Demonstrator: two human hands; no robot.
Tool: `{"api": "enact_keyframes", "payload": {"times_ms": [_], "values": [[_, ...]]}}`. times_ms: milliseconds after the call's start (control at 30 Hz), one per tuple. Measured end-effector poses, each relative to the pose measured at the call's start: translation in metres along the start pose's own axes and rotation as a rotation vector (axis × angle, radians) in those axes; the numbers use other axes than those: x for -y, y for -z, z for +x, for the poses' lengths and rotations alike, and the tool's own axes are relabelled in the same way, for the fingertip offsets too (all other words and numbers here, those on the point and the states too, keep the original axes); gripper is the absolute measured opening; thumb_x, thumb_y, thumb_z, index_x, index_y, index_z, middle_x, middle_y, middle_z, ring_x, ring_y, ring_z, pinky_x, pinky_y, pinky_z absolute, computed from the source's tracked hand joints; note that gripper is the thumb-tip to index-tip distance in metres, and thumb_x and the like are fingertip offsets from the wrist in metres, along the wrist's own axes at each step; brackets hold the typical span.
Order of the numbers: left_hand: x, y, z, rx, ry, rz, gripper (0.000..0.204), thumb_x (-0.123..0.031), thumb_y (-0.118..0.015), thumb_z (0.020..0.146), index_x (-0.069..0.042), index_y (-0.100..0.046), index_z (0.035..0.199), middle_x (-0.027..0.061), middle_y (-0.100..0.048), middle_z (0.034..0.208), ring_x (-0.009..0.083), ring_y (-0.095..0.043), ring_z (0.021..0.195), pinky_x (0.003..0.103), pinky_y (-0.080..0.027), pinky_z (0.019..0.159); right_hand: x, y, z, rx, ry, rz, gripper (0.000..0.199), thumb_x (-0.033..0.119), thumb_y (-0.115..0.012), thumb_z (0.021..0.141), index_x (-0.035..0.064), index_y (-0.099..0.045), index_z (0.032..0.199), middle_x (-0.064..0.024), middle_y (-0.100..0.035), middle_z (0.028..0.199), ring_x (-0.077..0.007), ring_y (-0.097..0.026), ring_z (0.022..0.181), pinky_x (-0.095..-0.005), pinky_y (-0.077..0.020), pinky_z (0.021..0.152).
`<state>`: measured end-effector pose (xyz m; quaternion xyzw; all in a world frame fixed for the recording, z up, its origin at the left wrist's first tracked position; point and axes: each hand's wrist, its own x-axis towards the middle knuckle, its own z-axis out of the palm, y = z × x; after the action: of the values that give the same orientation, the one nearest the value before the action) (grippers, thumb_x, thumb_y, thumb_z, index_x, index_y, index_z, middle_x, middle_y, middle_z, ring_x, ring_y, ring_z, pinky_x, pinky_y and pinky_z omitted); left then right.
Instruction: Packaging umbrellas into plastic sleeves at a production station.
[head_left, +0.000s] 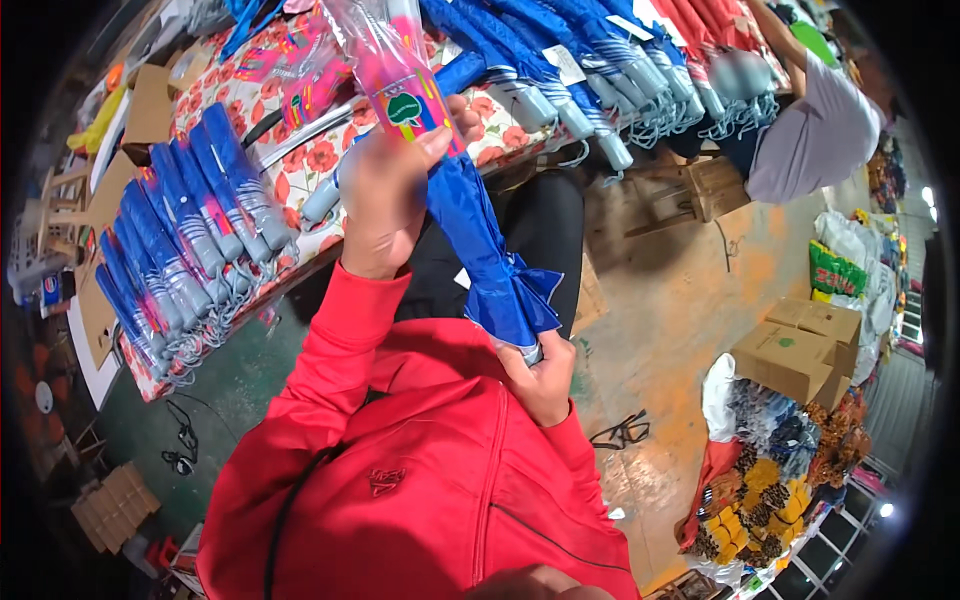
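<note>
A folded blue umbrella (480, 240) runs slantwise in front of my red jacket. My right hand (540, 375) grips its lower end, by the grey handle and the ruffled blue fabric. My left hand (385, 195) is raised at the umbrella's upper end and pinches a clear plastic sleeve with pink and green print (400, 85) that points up and away. The umbrella's top is partly hidden behind my left hand.
A table with a red-flowered cloth (310, 165) holds a row of folded blue umbrellas (185, 235) on the left and more (590, 75) at the top. A person in a grey shirt (815, 125) bends at the upper right. Cardboard boxes (800, 350) and heaped goods (770, 470) stand at right.
</note>
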<state>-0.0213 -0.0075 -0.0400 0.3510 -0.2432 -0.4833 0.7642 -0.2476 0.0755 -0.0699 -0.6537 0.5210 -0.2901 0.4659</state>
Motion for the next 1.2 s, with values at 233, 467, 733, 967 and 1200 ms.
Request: {"api": "enact_keyframes", "payload": {"times_ms": [233,467,733,967,1200], "values": [[0.002,0.002,-0.017,0.177,0.115,-0.035,0.046,-0.006,-0.059,0.088,0.004,-0.051,0.132,0.0216,-0.062,0.122,0.0318,-0.066,0.102,0.042,-0.050,0.099,0.010,-0.006,0.003,-0.023,0.063,0.017,0.030,0.009,-0.073,0.078,-0.0039,-0.067,0.104,-0.0149,-0.071,0.085,-0.0256,-0.061,0.062,-0.0318,-0.0503,0.061],[-0.019,0.009,-0.007,0.124,0.136,0.260,0.046,-0.009,-0.058,0.089,0.004,-0.050,0.132,0.0224,-0.062,0.118,0.0322,-0.067,0.101,0.042,-0.052,0.094,-0.014,-0.009,-0.008,-0.201,0.240,-0.232,0.029,0.011,-0.075,0.078,-0.0030,-0.068,0.102,-0.0154,-0.070,0.086,-0.0261,-0.061,0.064,-0.0318,-0.0498,0.063],[-0.002,0.018,-0.011,-0.047,0.052,0.038,0.032,-0.004,-0.056,0.092,0.003,-0.052,0.123,0.0169,-0.065,0.101,0.0263,-0.066,0.086,0.037,-0.055,0.076,-0.021,-0.003,0.008,0.170,0.006,0.172,0.024,0.019,-0.067,0.092,-0.0017,-0.067,0.105,-0.0096,-0.065,0.080,-0.0192,-0.056,0.064,-0.0301,-0.0473,0.065],[0.007,-0.006,-0.022,0.016,0.067,0.022,0.028,-0.005,-0.054,0.094,0.003,-0.050,0.121,0.0162,-0.063,0.097,0.0222,-0.061,0.076,0.034,-0.052,0.069,-0.009,0.001,0.041,0.468,-0.459,0.607,0.030,0.024,-0.054,0.103,-0.0028,-0.065,0.110,-0.0030,-0.061,0.077,-0.0128,-0.050,0.066,-0.0255,-0.0439,0.067],[0.012,-0.003,-0.024,0.025,0.121,0.138,0.032,-0.010,-0.052,0.096,0.006,-0.051,0.124,0.0173,-0.061,0.105,0.0220,-0.059,0.084,0.035,-0.052,0.073,-0.003,-0.013,0.043,0.191,-0.243,0.702,0.029,0.020,-0.054,0.103,-0.0035,-0.063,0.117,-0.0036,-0.062,0.085,-0.0139,-0.052,0.073,-0.0256,-0.0437,0.072]]}}
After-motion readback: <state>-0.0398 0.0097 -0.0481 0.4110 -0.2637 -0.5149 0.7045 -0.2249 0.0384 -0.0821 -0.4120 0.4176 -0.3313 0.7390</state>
